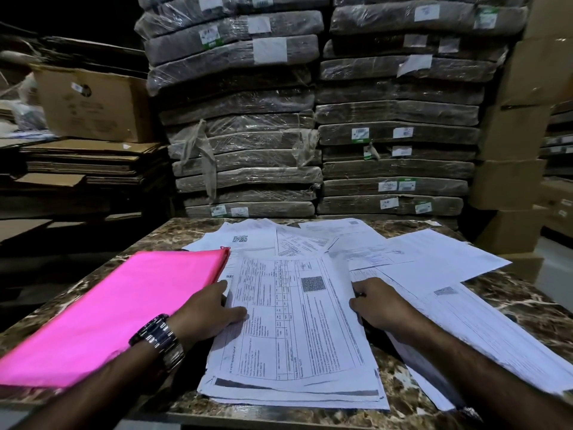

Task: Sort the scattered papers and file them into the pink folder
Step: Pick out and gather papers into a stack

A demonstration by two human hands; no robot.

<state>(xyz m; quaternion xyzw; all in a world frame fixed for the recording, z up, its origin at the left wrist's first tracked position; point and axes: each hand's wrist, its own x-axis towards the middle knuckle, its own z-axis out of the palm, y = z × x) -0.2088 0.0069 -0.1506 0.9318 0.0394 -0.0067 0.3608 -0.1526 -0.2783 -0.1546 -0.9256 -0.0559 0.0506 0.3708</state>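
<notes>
Forearms frame gathered stack (294,330) at table's (511,305) near edge. Left hand (206,311) flat on its left margin, right hand (376,305) curled against right edge, squaring sheets, I judge; neither grips. Loose papers (434,259) fan beyond. Pink folder (117,308) shut, lying left, overlapping some.

Your single head camera looked forward and down from close above the marble table (310,414), facing the wrapped bundle stacks (310,135) behind its far edge. No second view existed.
</notes>
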